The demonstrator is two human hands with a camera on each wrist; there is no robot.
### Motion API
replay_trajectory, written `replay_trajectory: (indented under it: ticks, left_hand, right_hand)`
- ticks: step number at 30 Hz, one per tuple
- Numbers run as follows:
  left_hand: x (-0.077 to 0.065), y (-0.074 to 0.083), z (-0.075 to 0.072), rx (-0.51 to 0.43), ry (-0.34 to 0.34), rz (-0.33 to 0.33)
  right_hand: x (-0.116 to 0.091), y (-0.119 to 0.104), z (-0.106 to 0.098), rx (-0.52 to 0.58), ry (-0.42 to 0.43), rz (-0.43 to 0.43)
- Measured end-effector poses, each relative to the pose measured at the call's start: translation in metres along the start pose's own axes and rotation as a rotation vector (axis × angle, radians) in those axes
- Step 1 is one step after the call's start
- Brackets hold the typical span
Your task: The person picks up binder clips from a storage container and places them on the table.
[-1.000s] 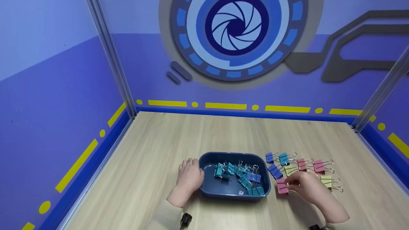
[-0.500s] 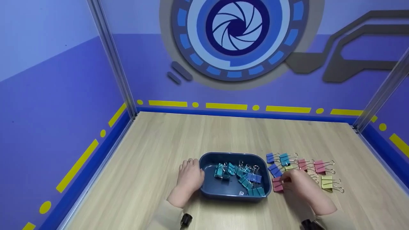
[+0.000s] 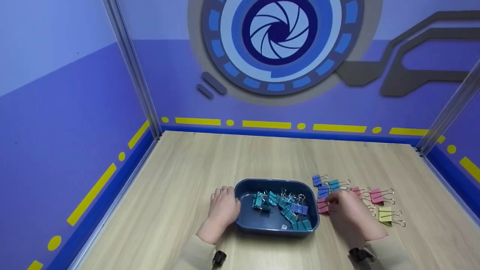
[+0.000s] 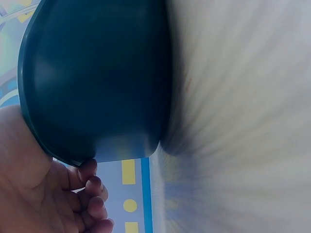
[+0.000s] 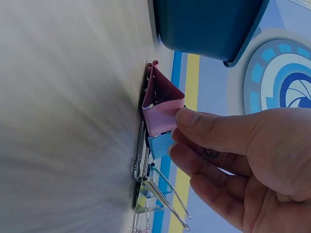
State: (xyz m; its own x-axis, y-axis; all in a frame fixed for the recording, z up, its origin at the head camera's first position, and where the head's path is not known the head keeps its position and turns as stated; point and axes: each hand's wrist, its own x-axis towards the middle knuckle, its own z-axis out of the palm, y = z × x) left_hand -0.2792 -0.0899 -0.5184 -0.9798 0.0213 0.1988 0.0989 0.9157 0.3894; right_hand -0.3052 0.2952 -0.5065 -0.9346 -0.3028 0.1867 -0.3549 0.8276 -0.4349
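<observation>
My right hand (image 3: 354, 215) pinches a pink binder clip (image 3: 323, 206) on the table, just right of a dark blue plastic box (image 3: 275, 232). In the right wrist view the thumb and fingertips meet at the back of the pink clip (image 5: 163, 116), whose triangular end shows. A blue binder clip (image 3: 323, 191) lies right behind it. My left hand (image 3: 224, 206) rests against the box's left side; the left wrist view shows its loosely bent fingertips (image 4: 95, 185) at the rim of the box (image 4: 97, 82). Several teal clips (image 3: 288, 215) and a blue-violet clip (image 3: 299, 209) lie inside.
Beyond and right of my right hand lie more binder clips: a small blue one (image 3: 317, 180), a teal one (image 3: 334, 184), a pink one (image 3: 377, 196) and a yellow one (image 3: 385, 216). Patterned blue panels (image 3: 247, 86) stand behind and beside the wooden table (image 3: 187, 165).
My right hand has slid the pink clip left and away from me, up against the blue clip, which has turned and shifted back. My left hand and the box stay put.
</observation>
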Motion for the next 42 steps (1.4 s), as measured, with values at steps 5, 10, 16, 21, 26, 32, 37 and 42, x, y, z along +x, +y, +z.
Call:
replay_trajectory:
  ticks: [5, 10, 16, 21, 26, 32, 37, 42]
  left_hand:
    - [0.000, 0.000, 0.000, -0.003, -0.001, 0.005]
    - [0.000, -0.001, 0.000, 0.003, -0.009, 0.004]
    - [0.000, 0.000, 0.000, 0.001, -0.019, -0.010]
    - [-0.001, 0.000, 0.000, 0.009, -0.004, 0.000]
    - [0.000, -0.001, 0.000, 0.012, 0.000, 0.005]
    - [-0.001, 0.000, 0.000, 0.015, -0.003, 0.002]
    - [0.000, 0.000, -0.001, 0.015, -0.006, -0.002]
    - [0.000, 0.000, 0.000, 0.010, -0.003, 0.000]
  right_hand:
    - [0.003, 0.003, 0.001, -0.013, 0.015, -0.006]
    - [0.004, 0.003, 0.001, -0.023, 0.006, -0.006]
    - [0.002, -0.011, -0.007, -0.089, 0.023, -0.067]
    - [0.005, -0.034, -0.016, -0.157, 0.079, -0.128]
    - [0.011, -0.053, -0.021, -0.054, 0.011, -0.152]
    - [0.024, -0.067, -0.019, 0.141, -0.228, -0.220]
    - [0.037, -0.071, -0.009, 0.170, -0.384, -0.308]
    - [0.042, -0.076, -0.002, 0.177, -0.488, -0.270]
